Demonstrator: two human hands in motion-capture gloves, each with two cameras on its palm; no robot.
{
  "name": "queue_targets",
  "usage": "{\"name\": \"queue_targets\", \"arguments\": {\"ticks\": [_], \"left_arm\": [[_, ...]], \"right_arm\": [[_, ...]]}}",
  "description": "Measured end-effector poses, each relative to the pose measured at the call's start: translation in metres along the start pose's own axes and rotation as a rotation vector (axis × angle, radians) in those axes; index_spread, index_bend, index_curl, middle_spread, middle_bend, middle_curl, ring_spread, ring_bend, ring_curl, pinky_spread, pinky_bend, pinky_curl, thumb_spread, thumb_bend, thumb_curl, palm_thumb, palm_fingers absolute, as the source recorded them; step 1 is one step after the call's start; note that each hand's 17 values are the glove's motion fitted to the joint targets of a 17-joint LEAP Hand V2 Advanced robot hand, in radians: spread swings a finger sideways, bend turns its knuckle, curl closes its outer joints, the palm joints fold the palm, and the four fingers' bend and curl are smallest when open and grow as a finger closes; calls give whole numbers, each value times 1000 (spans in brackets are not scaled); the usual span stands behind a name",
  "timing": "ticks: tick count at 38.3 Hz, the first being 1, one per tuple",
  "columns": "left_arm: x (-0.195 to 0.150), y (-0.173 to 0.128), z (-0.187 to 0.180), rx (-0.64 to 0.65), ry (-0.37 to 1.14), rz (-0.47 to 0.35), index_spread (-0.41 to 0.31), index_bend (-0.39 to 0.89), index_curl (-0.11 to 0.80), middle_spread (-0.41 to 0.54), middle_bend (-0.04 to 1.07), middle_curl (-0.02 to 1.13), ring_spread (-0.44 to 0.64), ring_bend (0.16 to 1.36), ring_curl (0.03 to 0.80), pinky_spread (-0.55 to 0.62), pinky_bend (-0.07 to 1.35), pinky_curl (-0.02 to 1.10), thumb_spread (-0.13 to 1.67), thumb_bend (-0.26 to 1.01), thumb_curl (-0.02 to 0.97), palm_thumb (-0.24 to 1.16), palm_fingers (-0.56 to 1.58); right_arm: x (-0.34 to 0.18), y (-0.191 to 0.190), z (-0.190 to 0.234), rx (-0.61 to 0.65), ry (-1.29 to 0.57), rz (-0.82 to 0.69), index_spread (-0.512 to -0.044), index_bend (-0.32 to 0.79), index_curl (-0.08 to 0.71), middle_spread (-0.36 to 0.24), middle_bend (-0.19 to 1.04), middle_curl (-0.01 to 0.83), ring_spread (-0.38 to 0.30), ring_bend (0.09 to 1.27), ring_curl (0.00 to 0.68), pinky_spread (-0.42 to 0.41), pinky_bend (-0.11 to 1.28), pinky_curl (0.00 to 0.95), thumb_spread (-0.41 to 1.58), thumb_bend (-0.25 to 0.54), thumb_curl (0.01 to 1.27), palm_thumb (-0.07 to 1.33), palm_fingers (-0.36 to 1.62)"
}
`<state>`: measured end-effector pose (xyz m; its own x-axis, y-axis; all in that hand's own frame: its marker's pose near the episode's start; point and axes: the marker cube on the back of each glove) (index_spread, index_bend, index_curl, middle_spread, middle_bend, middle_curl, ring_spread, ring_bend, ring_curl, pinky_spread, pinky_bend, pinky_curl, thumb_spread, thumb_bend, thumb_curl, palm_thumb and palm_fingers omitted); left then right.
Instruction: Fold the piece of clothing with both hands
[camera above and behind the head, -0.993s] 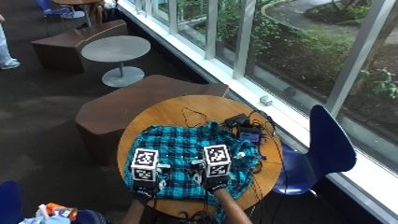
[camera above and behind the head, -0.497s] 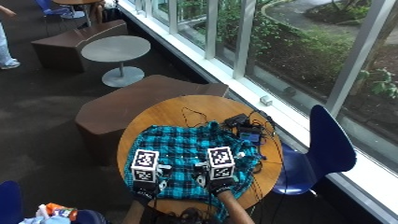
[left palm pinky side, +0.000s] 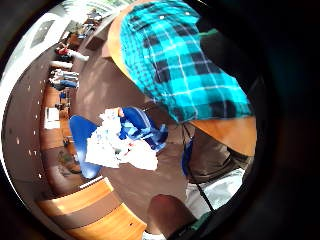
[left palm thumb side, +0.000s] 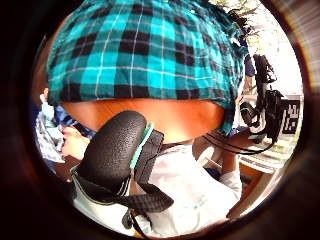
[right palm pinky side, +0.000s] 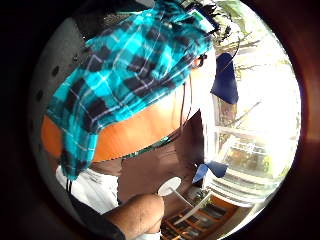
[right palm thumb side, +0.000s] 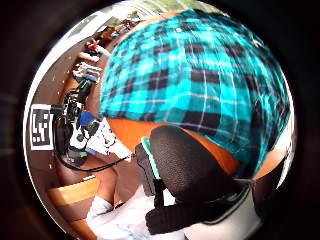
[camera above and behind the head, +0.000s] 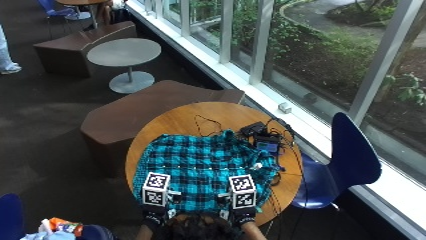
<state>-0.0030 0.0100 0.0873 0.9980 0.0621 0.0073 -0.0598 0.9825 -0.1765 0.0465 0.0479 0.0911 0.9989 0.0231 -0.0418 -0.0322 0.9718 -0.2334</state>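
Where shirt (camera above and behind the head: 206, 167) near hem overhangs table (camera above and behind the head: 180, 120) edge, hands probably hover.

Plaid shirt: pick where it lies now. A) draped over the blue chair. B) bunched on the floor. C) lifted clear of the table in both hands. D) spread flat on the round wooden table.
D: the outside view shows the plaid shirt spread flat on the round wooden table, with the blue chair bare beside it.
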Motion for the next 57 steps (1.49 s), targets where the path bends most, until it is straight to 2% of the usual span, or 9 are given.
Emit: {"name": "queue_targets", "arguments": {"ticks": [8, 14, 21, 24, 25, 27, 37, 48, 57], "left_arm": [[-14, -11, 47, -134, -15, 2, -74, 92, 161, 57, 189, 348, 172, 669, 308, 217, 720, 339, 1110, -11, 257, 176, 200], [-19, -18, 53, 43, 10, -41, -81, 190, 201, 57, 182, 349, 180, 638, 296, 195, 717, 341, 1164, -1, 259, 199, 239], [-25, -37, 47, 445, -24, -111, -180, 282, 282, -123, 223, 365, -67, 589, 276, -67, 746, 339, 1305, 134, 300, 452, 835], [-25, -27, 27, 535, 41, -88, -229, 266, 298, -200, 299, 383, -191, 585, 278, -185, 682, 318, 1330, 172, 315, 532, 1114], [-26, -22, 19, 557, 56, -71, -229, 262, 305, -203, 236, 362, -197, 550, 268, -196, 690, 328, 1337, 171, 314, 536, 1025], [-29, -11, 5, 587, 59, -35, -256, 218, 311, -245, 332, 416, -258, 591, 309, -259, 674, 343, 1347, 185, 319, 571, 1219], [-49, 14, -62, 218, 58, 184, -312, 154, 325, -354, 495, 503, -373, 846, 432, -390, 802, 423, 1370, 196, 318, 641, 1413], [-93, -155, -73, -8, 72, 38, -322, 156, 356, -382, 567, 529, -390, 957, 488, -413, 865, 473, 1372, 177, 309, 666, 1360], [-99, -239, -35, -173, 52, -19, -322, 161, 373, -386, 626, 544, -391, 987, 506, -412, 878, 496, 1325, 119, 302, 637, 1344]], "right_arm": [[11, -4, 42, -141, 0, 14, -333, 86, 162, 49, 228, 312, 172, 364, 246, 299, 600, 347, 1143, -2, 272, 283, 92], [17, -9, 46, -77, -66, 44, -312, 121, 171, 52, 219, 317, 167, 378, 251, 265, 631, 353, 1152, 6, 295, 363, 138], [28, -24, 32, 265, -40, 87, -327, 346, 271, -63, 223, 330, -14, 438, 266, 111, 507, 310, 1292, 171, 362, 666, 702], [32, -25, 15, 430, -59, 44, -322, 282, 267, -125, 252, 346, -123, 512, 281, -12, 527, 309, 1309, 204, 379, 742, 1037], [33, -22, 8, 465, -58, 25, -323, 299, 275, -122, 197, 328, -109, 439, 250, 9, 475, 281, 1311, 203, 380, 748, 874], [37, -16, -3, 497, -41, -16, -315, 210, 283, -173, 271, 363, -196, 551, 312, -111, 541, 325, 1315, 219, 383, 790, 1203], [50, -22, -84, 78, -220, -293, -318, 124, 307, -241, 498, 463, -265, 733, 419, -311, 531, 366, 1278, 164, 353, 790, 1413], [48, -218, -100, 65, -347, -130, -298, 171, 333, -221, 639, 520, -229, 863, 479, -298, 649, 428, 1174, 24, 323, 692, 1453], [33, -276, -83, -30, -227, 26, -292, 226, 391, -201, 672, 533, -212, 891, 499, -279, 663, 451, 1117, -22, 335, 669, 1439]]}}
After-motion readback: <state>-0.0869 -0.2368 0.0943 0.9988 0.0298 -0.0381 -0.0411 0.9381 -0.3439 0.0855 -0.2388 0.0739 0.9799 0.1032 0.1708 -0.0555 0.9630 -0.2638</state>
